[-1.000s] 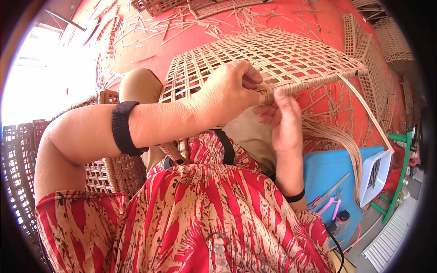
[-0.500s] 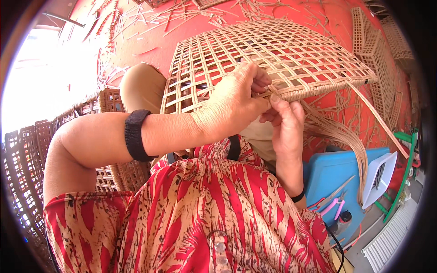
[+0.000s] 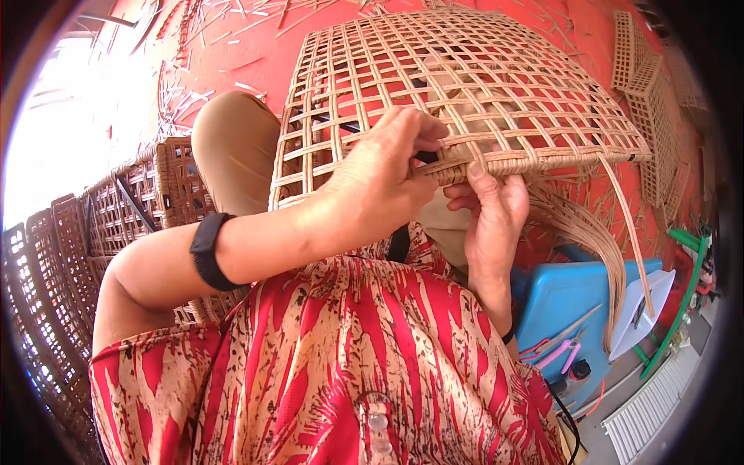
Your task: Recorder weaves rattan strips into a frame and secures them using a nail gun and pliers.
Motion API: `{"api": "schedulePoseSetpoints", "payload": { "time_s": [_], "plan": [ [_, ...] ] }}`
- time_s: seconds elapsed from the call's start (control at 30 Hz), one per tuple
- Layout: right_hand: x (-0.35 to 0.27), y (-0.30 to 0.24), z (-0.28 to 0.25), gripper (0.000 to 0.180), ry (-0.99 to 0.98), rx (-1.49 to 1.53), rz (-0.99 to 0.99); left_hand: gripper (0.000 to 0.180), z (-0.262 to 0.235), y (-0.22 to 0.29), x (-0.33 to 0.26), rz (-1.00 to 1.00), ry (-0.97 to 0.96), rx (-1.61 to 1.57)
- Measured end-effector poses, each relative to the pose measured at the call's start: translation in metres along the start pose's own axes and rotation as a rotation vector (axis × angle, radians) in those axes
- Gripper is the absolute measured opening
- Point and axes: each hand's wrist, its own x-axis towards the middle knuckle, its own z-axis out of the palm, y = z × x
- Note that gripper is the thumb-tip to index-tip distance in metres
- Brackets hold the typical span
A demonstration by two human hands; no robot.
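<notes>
A tan woven cane panel (image 3: pixel 511 165) with an open grid rests across my lap, its near rim wrapped in strands. My left hand (image 3: pixel 384 167) is at this rim, thumb and fingers bent in a pinch on the cane weave; the exact strand is hidden by the fingers. Close by on the right, my right hand (image 3: pixel 496 209) grips the rim, thumb on top and fingers curled beneath. One loose cane strand (image 3: pixel 624 209) hangs from the rim's right end. Below the panel, a bundle of long cane strands (image 3: pixel 604 236) curves down to the right.
A blue stool (image 3: pixel 554 287) at right carries pink-handled cutters (image 3: pixel 555 353) and a white container (image 3: pixel 643 298). Beyond it stands a green frame (image 3: pixel 686 298). Woven baskets stand left (image 3: pixel 167 182) and far right (image 3: pixel 651 116). Cane scraps litter the red floor (image 3: pixel 232 62).
The panel appears higher in view, and my left hand has shifted slightly left along the rim. My right thumb now presses on top of the rim. The view has shifted a little.
</notes>
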Motion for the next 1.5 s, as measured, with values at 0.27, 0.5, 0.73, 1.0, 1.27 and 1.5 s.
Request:
{"api": "schedulePoseSetpoints", "payload": {
  "time_s": [0.27,0.5,0.73,1.0,1.27,1.5],
  "plan": [
    [-0.001,-0.006,0.005,0.039,0.008,-0.07,-0.015,0.026,-0.015,0.003,-0.008,0.227,-0.01,0.446],
    [0.0,-0.003,0.009,0.033,-0.027,0.04,-0.011,0.027,-0.005,-0.004,-0.014,0.401,0.079,0.484],
    [-0.002,-0.002,0.012,0.037,-0.047,0.046,-0.033,0.038,-0.002,-0.005,-0.018,0.49,0.097,0.623],
    [0.0,-0.001,0.006,0.042,-0.067,0.259,0.011,0.043,-0.003,-0.001,-0.016,0.471,0.046,0.636],
    [-0.002,-0.002,0.014,0.041,-0.029,0.09,0.001,0.042,-0.002,0.004,-0.011,0.421,0.001,0.609],
    [0.006,0.008,0.011,0.036,0.019,0.085,-0.051,0.022,-0.028,0.011,0.016,0.25,-0.209,0.353]
  ]
}}
